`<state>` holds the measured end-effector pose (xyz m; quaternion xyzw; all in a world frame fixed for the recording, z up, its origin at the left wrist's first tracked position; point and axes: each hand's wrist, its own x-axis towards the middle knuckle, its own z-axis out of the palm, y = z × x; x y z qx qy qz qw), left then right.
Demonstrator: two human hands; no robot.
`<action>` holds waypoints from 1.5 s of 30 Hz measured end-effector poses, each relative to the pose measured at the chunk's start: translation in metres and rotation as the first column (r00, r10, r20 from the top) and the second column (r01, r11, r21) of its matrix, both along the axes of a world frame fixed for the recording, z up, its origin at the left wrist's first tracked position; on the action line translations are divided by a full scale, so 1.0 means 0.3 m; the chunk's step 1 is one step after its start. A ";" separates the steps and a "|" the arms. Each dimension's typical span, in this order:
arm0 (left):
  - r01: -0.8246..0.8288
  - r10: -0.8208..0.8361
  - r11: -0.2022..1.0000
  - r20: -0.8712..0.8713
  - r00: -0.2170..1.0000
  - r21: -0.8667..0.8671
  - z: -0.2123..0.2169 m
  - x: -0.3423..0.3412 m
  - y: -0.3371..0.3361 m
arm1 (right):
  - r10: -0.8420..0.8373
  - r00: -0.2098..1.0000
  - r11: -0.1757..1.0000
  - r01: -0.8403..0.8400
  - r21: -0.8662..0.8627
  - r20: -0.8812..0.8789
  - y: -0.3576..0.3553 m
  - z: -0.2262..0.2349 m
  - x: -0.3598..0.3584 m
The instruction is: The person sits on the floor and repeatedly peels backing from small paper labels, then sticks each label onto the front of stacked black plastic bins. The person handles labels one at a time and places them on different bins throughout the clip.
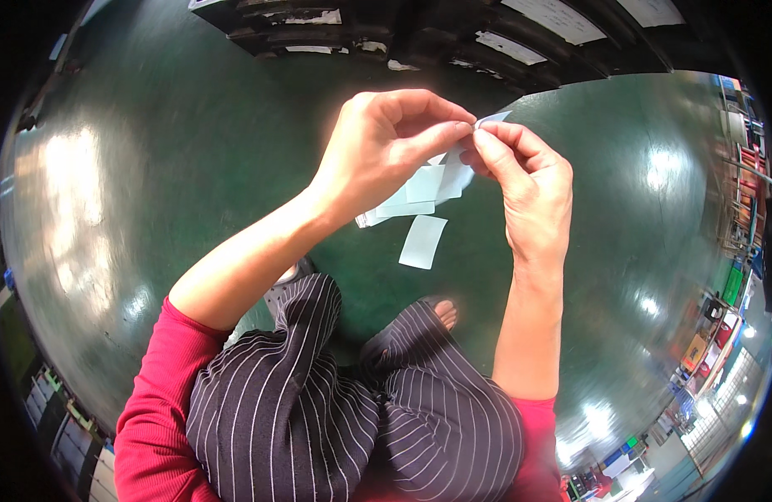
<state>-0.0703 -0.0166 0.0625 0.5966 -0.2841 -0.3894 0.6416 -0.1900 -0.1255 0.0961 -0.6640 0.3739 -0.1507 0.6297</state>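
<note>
Thumb and forefinger of my left hand (394, 134) are pinched together, touching the fingertips of my right hand (524, 171). Between them is a small pale blue-white paper slip (496, 116); both pinches meet at its edge, and the fingers cover most of it. Under and behind the hands, several pale blue paper slips (425, 183) overlap in a loose pile. A single rectangular slip (423, 242) lies apart from them, nearer to me, on the green floor.
A dark rack or stack of black bins (386, 33) with torn white labels stands at the far side. My knees in striped trousers (277, 402) are close below the hands. Shelves and colourful goods (712, 335) line the right rim. The green floor (193, 167) is glossy.
</note>
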 end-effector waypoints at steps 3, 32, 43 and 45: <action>0.029 -0.026 0.999 -0.051 0.998 0.044 0.003 0.016 0.004 | 0.005 1.000 1.000 -0.005 -0.031 -0.017 0.005 0.003 0.002; 0.034 -0.039 0.999 -0.193 0.980 -0.027 -0.011 0.008 -0.010 | 0.032 0.999 0.998 -0.030 -0.061 0.031 -0.003 0.003 -0.009; -0.023 0.026 1.000 0.215 0.976 -0.017 -0.004 0.004 -0.010 | 0.012 1.000 0.994 -0.011 -0.112 0.004 0.003 0.008 -0.002; -0.037 0.055 0.998 0.389 0.920 -0.054 -0.004 0.005 -0.010 | 0.012 1.000 0.994 -0.010 -0.110 0.012 0.003 0.005 -0.003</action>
